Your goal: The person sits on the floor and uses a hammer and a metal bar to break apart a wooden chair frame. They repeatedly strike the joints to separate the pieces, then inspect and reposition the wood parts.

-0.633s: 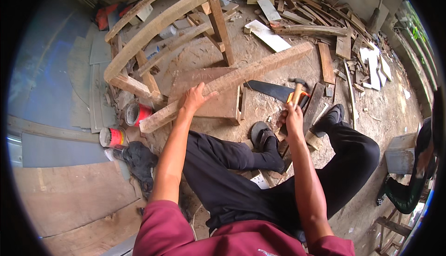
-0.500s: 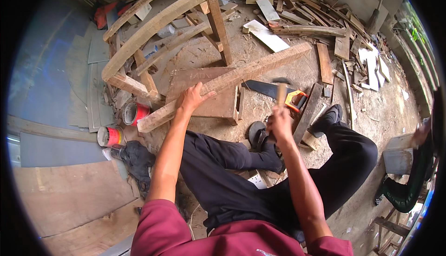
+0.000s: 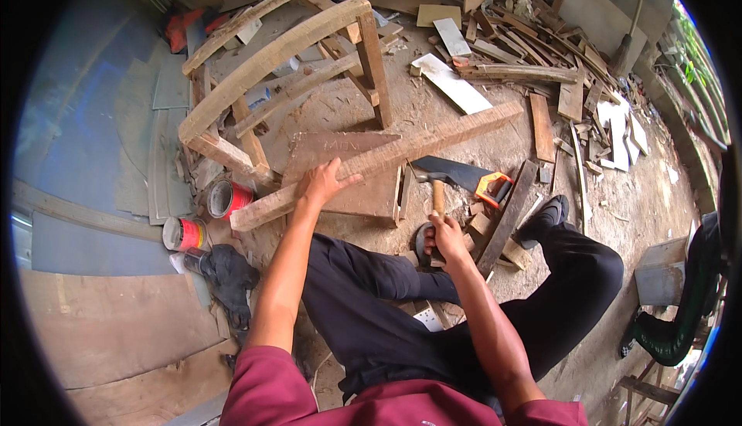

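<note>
My left hand presses down around a long rough wooden beam, which lies slantwise across a low wooden box, its right end higher up in the view. My right hand is closed around the wooden handle of a hammer. The hammer's head is beside the box's right edge, below the beam and apart from it. Just right of the hammer, a handsaw with an orange and black grip lies on the floor.
A curved wooden frame stands behind the box. Red paint cans sit at left. Scrap wood is heaped at the far right. A dark plank lies near my feet. Another person's dark-clothed limb shows at the right edge.
My right hand has lowered the hammer from a raised position, its head now beside the box. The left hand stays on the beam. The whole view has shifted slightly.
</note>
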Demonstrator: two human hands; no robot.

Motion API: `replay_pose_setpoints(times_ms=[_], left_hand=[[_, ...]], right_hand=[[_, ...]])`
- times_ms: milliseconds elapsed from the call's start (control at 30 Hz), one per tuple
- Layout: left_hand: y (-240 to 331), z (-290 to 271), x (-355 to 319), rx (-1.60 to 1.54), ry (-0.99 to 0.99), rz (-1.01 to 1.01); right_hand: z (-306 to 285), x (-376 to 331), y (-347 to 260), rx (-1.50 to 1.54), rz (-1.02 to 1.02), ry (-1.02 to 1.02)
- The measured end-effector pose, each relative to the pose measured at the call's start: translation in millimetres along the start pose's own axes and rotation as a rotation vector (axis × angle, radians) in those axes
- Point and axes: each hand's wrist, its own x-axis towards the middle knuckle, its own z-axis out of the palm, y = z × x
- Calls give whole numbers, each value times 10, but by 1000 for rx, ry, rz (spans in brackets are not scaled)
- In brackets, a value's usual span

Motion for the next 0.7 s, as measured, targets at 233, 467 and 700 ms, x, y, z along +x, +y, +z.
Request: replay_pose_setpoints(times_ms=[233, 467, 700], left_hand=[[-4, 34, -24, 24, 25, -4], [-41, 5, -74, -8, 84, 23], [36, -44, -26, 48, 18, -14]], right_hand=[[-226, 64, -176, 52, -194, 242], [148, -366, -267, 7, -151, -19], [196, -251, -217, -198, -205, 19]])
